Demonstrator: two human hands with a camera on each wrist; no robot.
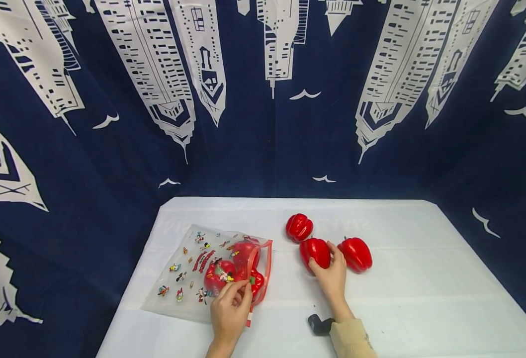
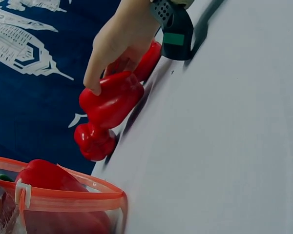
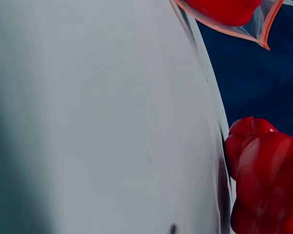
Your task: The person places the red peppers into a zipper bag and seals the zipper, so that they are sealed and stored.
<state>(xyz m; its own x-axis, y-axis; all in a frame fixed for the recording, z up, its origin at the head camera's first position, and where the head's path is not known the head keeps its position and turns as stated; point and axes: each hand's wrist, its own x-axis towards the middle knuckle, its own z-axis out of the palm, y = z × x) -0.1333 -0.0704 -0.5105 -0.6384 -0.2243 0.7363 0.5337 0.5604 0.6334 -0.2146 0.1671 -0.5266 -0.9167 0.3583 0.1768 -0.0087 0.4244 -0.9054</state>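
My left hand (image 1: 230,311) pinches the near edge of a clear zip bag (image 1: 173,286) printed with cartoon figures. Several red bell peppers (image 1: 217,277) lie inside it, and its orange-red rim (image 2: 78,194) gapes in the left wrist view. With thumb and fingers around its sides, my right hand (image 1: 333,278) grips another red bell pepper (image 1: 315,251) on the white table. Behind that one sits a second loose bell pepper (image 1: 299,227), and a third (image 1: 356,254) lies just to the right of the hand. The right wrist view leaves the right hand's fingers out.
A white cloth covers the table (image 1: 424,298). Its far edge meets a dark blue curtain (image 1: 263,149) printed with white buildings and birds. The dark wrist camera (image 1: 319,325) stands out beside the right sleeve (image 1: 351,339).
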